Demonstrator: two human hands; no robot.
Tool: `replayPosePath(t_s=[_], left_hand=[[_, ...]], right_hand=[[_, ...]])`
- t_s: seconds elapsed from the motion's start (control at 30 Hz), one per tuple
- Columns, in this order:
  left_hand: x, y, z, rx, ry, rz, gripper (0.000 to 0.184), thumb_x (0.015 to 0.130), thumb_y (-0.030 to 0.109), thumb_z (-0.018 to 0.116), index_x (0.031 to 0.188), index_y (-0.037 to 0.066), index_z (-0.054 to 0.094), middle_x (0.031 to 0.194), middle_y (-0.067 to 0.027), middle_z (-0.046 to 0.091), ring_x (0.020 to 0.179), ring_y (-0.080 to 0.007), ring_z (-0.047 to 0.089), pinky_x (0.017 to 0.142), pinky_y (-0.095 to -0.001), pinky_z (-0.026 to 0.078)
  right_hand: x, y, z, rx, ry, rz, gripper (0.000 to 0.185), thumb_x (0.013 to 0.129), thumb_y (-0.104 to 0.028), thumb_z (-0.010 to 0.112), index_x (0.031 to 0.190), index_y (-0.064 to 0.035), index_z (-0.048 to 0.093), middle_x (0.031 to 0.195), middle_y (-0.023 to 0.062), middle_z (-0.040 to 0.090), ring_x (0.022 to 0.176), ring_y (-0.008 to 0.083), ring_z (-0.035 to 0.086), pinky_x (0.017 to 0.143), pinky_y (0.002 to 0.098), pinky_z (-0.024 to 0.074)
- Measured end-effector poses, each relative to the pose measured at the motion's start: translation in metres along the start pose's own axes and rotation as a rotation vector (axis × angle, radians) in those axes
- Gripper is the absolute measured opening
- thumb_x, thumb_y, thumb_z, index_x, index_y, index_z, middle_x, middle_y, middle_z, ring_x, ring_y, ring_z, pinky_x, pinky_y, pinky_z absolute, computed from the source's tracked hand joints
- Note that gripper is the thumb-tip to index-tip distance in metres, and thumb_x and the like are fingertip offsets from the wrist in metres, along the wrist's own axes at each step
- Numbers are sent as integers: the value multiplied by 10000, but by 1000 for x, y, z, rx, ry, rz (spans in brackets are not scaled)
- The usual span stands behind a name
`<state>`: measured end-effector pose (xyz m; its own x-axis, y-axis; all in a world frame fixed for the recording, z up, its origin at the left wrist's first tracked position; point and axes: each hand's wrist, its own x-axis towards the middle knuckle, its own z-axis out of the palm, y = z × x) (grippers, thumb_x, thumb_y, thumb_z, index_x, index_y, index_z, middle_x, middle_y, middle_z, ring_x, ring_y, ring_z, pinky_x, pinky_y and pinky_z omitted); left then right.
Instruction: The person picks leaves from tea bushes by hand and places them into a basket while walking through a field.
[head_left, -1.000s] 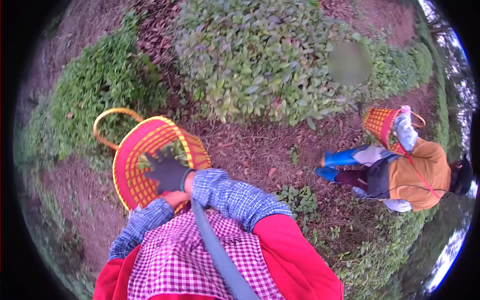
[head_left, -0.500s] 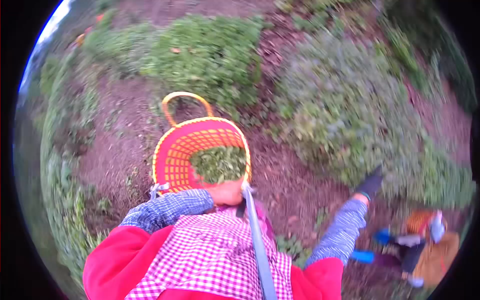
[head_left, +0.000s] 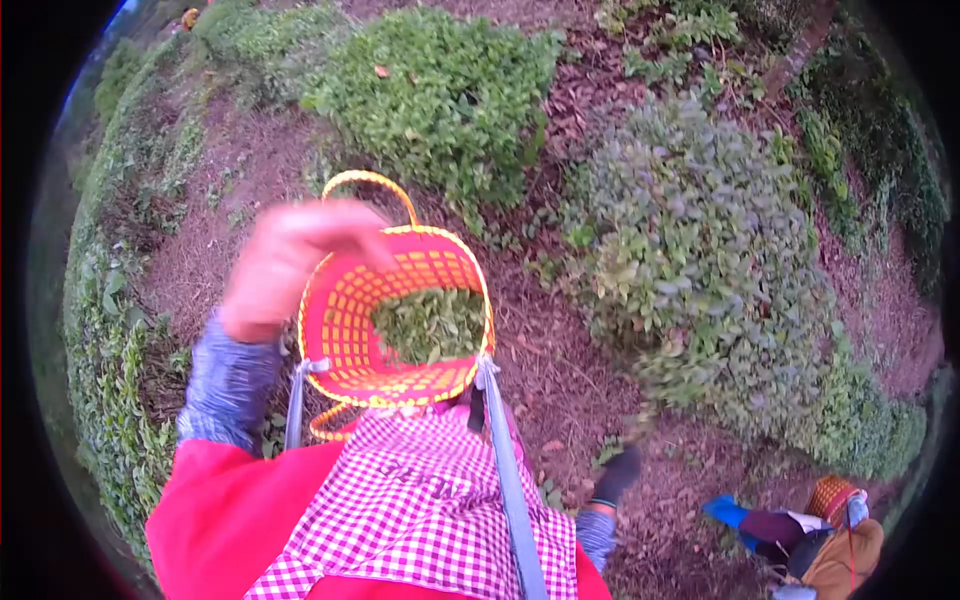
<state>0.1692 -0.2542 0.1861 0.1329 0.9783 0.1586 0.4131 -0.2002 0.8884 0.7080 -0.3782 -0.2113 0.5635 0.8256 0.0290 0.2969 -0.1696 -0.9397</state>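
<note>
A red and yellow woven basket (head_left: 335,300) hangs at my front with a heap of picked green leaves (head_left: 430,325) inside. Bare and smeared by motion, my left hand (head_left: 300,255) is raised over the basket's left rim; I cannot make out its finger pose. My right hand (head_left: 618,475), in a dark glove, is low on the right beside the leafy bush (head_left: 690,280). Its fingers look pressed together, with a blurred yellow-green bit at the tips. Some foliage just above it is blurred too.
Another green bush (head_left: 440,95) grows beyond the basket, and a hedge (head_left: 110,380) runs along the left. Grey-blue straps (head_left: 515,480) hold the basket. At lower right is another person (head_left: 840,560) with an orange-red woven basket (head_left: 830,498). Dry litter covers the ground (head_left: 550,370).
My left hand has lifted from the basket's near rim up to its left side. My right hand has drawn back from the bush, down and left. The view has shifted slightly.
</note>
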Motion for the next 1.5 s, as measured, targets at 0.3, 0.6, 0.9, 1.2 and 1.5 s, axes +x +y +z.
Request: replayPosePath(t_s=[0.3,0.6,0.9,1.2,1.5], left_hand=[[-5,129,3,29,248,1426,288,881,324,479,998,85,590,788,-53,588,676,-165,549,599,-297,428],[-26,179,9,57,190,1679,301,881,333,476,1013,87,587,818,-58,589,714,-173,546,629,-309,424],[-37,182,4,76,249,1743,314,881,343,472,1027,89,584,849,-62,590,751,-181,543,660,-321,421],[-16,182,31,18,257,1689,327,881,352,469,1042,90,582,879,-67,591,789,-190,540,691,-333,417],[-3,177,50,-64,328,1758,340,881,361,465,1057,92,579,910,-72,591,826,-198,537,721,-345,414]], right_hand=[[-137,8,-35,-496,-645,207,422,830,-57,486,1246,0,455,1086,136,581,1006,225,547,852,318,437],[-86,-447,-135,-108,502,-872,373,903,-363,378,1149,-118,514,1077,54,561,963,163,522,839,322,389],[-86,-530,-44,-151,-507,-1556,478,916,-517,337,1286,-223,406,1276,-33,440,868,187,538,737,400,410],[-73,-519,-56,-227,-438,-1540,426,914,-465,346,1221,-183,433,1191,-17,465,841,185,543,726,384,419],[-60,-511,-61,-361,-418,-1537,379,913,-414,355,1156,-143,460,1106,0,489,814,183,549,714,369,428]])
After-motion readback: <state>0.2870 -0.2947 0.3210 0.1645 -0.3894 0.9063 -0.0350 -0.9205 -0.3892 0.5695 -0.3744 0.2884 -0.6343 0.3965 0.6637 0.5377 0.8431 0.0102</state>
